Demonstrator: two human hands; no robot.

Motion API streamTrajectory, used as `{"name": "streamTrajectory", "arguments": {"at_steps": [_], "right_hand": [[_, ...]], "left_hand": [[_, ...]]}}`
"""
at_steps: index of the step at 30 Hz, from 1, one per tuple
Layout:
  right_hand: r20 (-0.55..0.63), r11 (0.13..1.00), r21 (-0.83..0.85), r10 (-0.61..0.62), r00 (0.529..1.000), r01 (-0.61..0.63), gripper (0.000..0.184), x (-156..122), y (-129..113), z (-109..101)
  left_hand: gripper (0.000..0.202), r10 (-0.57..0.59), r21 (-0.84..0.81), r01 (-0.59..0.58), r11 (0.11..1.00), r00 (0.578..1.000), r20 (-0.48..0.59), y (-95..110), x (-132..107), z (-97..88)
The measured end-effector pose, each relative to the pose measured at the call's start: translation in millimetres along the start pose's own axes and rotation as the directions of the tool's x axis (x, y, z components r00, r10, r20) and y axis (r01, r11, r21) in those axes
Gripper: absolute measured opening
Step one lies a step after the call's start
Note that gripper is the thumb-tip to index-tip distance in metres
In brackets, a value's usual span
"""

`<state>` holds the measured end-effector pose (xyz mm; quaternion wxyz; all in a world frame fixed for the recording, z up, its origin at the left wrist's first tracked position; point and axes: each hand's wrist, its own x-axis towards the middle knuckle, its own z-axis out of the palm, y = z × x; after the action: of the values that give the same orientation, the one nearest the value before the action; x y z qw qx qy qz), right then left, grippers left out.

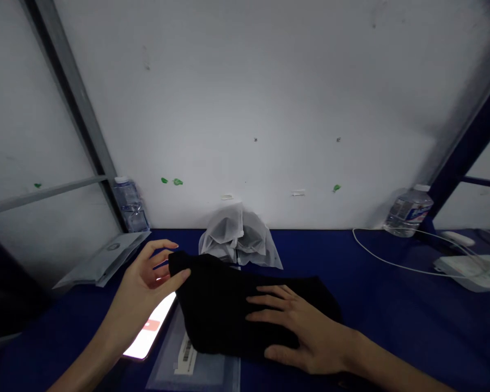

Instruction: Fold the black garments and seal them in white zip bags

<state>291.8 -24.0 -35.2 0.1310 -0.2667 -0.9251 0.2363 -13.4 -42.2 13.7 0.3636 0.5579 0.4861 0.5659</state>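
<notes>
A folded black cloth (224, 307) lies across the middle of the blue table; what kind of garment or fabric it is cannot be made out. At its upper left corner my left hand (153, 277) grips the edge, thumb on top and some fingers behind it. My right hand (300, 326) rests flat on the cloth's right part with fingers spread. Partly beneath the cloth is a clear plastic bag (212, 373) with a barcode label (187, 355). A lit phone (147, 335) lies under my left wrist, partly hidden by it.
Crumpled translucent bags (240, 237) stand against the wall behind the cloth. A plastic bottle (130, 204) and flat grey packets (106, 258) are at the left. Another bottle (409, 211), a white cable (386, 265) and a white box-like device (471, 272) are at the right.
</notes>
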Motion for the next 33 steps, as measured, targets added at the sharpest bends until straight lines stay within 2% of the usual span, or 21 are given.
{"name": "streamTrajectory", "arguments": {"at_steps": [3, 5, 6, 8, 11, 12, 13, 14, 15, 16, 18, 19, 23, 25, 27, 30, 31, 33], "right_hand": [[-0.101, 0.999, 0.033, 0.003, 0.995, 0.0, 0.045, -0.2, 4.2, 5.7], [-0.256, 0.994, 0.112, 0.047, 0.966, -0.019, 0.034, 0.5, 8.3, 9.9], [-0.348, 0.984, 0.173, 0.099, 0.932, -0.04, 0.028, 1.0, 10.9, 11.3], [-0.503, 0.941, 0.328, 0.244, 0.829, -0.078, 0.022, 2.0, 17.3, 12.0], [-0.626, 0.85, 0.525, 0.426, 0.654, -0.051, 0.023, 2.5, 28.0, 7.2], [-0.649, 0.83, 0.557, 0.454, 0.61, -0.026, 0.023, 2.3, 31.1, 4.9], [-0.659, 0.82, 0.572, 0.466, 0.59, -0.01, 0.023, 1.8, 33.6, 2.7], [-0.646, 0.815, 0.579, 0.466, 0.605, -0.01, 0.023, 1.3, 35.2, 0.9], [-0.611, 0.813, 0.581, 0.458, 0.646, -0.027, 0.024, 0.6, 35.8, -0.2], [-0.561, 0.815, 0.577, 0.446, 0.697, -0.057, 0.024, 0.0, 35.2, -0.7], [-0.456, 0.833, 0.538, 0.416, 0.787, -0.129, 0.025, -1.1, 31.5, 0.4], [-0.417, 0.846, 0.512, 0.398, 0.817, -0.151, 0.025, -1.4, 28.8, 1.8], [-0.325, 0.885, 0.443, 0.308, 0.894, -0.144, 0.021, -1.2, 22.4, 10.3], [-0.333, 0.897, 0.427, 0.276, 0.901, -0.117, 0.012, -1.2, 23.6, 14.6], [-0.4, 0.911, 0.404, 0.256, 0.88, -0.081, 0.005, -1.4, 26.1, 17.8], [-0.509, 0.937, 0.347, 0.231, 0.829, -0.048, 0.012, -1.7, 28.0, 19.3], [-0.514, 0.946, 0.318, 0.225, 0.828, -0.059, 0.014, -1.5, 27.8, 19.0], [-0.474, 0.968, 0.225, 0.207, 0.856, -0.109, 0.018, -0.9, 26.1, 17.9]], "left_hand": [[0.045, -0.013, -0.06, 0.014, 0.998, 1.0, 0.005, -5.4, -0.4, 7.3], [0.039, 0.001, -0.051, 0.0, 0.999, 0.999, 0.035, -7.3, -3.7, 15.8], [0.034, 0.019, -0.017, -0.018, 1.0, 0.996, 0.082, -7.6, -6.1, 20.6], [0.022, 0.063, 0.103, -0.088, 0.991, 0.971, 0.229, -6.8, -12.0, 30.3], [0.015, 0.055, 0.3, -0.21, 0.93, 0.89, 0.452, -4.9, -19.8, 42.8], [0.017, 0.018, 0.333, -0.226, 0.915, 0.848, 0.529, -4.9, -21.1, 46.1], [0.021, -0.013, 0.352, -0.238, 0.905, 0.812, 0.584, -5.3, -21.6, 49.0], [0.024, -0.034, 0.355, -0.245, 0.902, 0.78, 0.624, -6.4, -21.1, 51.4], [0.027, -0.035, 0.347, -0.251, 0.904, 0.763, 0.645, -7.8, -19.8, 53.4], [0.029, -0.019, 0.338, -0.261, 0.904, 0.766, 0.643, -9.6, -18.0, 55.0], [0.028, 0.039, 0.344, -0.294, 0.892, 0.806, 0.59, -13.2, -13.5, 57.0], [0.024, 0.07, 0.362, -0.319, 0.876, 0.827, 0.558, -14.7, -11.3, 57.2], [0.016, 0.134, 0.505, -0.411, 0.759, 0.858, 0.497, -19.2, -6.8, 53.4], [0.025, 0.093, 0.579, -0.419, 0.699, 0.857, 0.508, -21.1, -7.0, 50.7], [0.037, 0.041, 0.62, -0.433, 0.654, 0.839, 0.543, -23.2, -8.0, 50.1], [0.049, -0.004, 0.61, -0.505, 0.611, 0.769, 0.639, -26.7, -9.5, 54.5], [0.052, -0.014, 0.599, -0.53, 0.6, 0.742, 0.67, -28.1, -9.8, 56.9], [0.054, -0.045, 0.579, -0.566, 0.586, 0.691, 0.721, -31.2, -10.0, 61.3]]}}
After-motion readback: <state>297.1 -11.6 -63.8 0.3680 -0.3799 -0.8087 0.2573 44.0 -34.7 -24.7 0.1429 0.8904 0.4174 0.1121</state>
